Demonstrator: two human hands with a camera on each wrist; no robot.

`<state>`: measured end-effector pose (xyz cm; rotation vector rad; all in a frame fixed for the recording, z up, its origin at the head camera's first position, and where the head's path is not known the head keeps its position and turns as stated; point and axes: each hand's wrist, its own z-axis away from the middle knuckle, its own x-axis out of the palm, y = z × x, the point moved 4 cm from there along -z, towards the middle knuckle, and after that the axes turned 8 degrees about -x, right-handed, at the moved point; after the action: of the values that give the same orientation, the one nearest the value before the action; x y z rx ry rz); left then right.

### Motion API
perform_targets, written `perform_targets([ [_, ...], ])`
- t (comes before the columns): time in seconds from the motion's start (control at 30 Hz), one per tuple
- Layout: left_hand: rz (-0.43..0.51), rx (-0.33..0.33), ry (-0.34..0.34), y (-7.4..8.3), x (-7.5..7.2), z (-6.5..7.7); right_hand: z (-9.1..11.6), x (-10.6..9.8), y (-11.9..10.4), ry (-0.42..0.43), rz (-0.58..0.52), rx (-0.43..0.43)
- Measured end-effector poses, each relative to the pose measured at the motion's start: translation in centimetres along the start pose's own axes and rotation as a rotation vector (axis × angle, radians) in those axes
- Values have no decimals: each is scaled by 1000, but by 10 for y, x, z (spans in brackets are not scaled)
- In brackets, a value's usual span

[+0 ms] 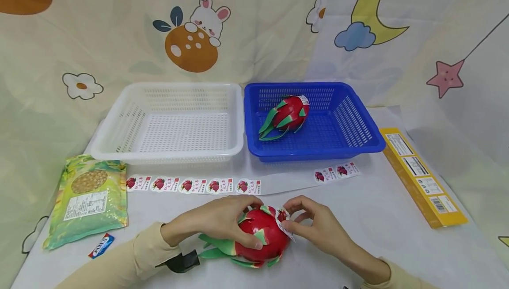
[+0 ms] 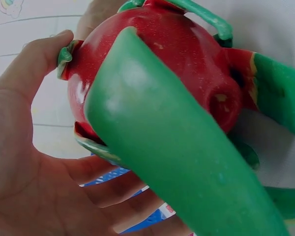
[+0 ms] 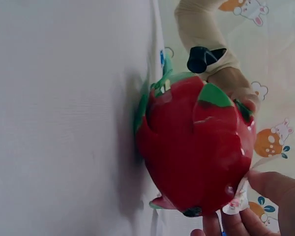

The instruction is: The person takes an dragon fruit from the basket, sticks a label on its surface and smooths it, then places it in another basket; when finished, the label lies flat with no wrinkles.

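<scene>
A red model dragon fruit (image 1: 264, 231) with green leaf tips lies on its side on the white table in front of me. My left hand (image 1: 222, 218) grips it from the left, thumb on the near side and fingers over the far side. At its right end, my right hand (image 1: 318, 225) pinches a white dragon fruit sticker (image 1: 283, 220) between thumb and fingers. In the right wrist view the sticker (image 3: 236, 199) rests against the fruit's skin, with one edge standing off. Long green leaves (image 2: 152, 123) cross the left wrist view, partly covering the left fingers.
Behind the fruit runs a sticker strip (image 1: 169, 184) with a bare stretch of backing. A white basket (image 1: 171, 155) stands beside a blue basket (image 1: 310, 153) holding another dragon fruit (image 1: 292, 112). A green bag (image 1: 89, 196) and small blue packet (image 1: 101, 245) lie left, a yellow box (image 1: 423, 178) right.
</scene>
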<state>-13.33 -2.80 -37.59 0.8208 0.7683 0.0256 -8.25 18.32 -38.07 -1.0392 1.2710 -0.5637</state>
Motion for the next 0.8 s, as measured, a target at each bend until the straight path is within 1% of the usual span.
perform_targets([
  [0.07, -3, 5, 7, 0, 0, 0, -1, 2, 3, -11, -42, 22],
  [0.13, -4, 8, 14, 0, 0, 0, -1, 5, 6, -41, -75, 40],
  [0.3, 4, 17, 21, -1, 1, -1, 0, 14, 14, -176, -175, 109],
  [0.4, 10, 19, 24, -2, 2, -2, 2, 18, 18, -219, -230, 151],
  [0.6, 21, 12, 25, -3, 2, -1, 3, 22, 21, -222, -194, 176],
  [0.67, 28, 10, 23, -2, 1, 0, 4, 23, 22, -233, -190, 167],
  [0.8, 31, 6, 20, -2, 1, 0, 3, 22, 26, -271, -218, 133],
])
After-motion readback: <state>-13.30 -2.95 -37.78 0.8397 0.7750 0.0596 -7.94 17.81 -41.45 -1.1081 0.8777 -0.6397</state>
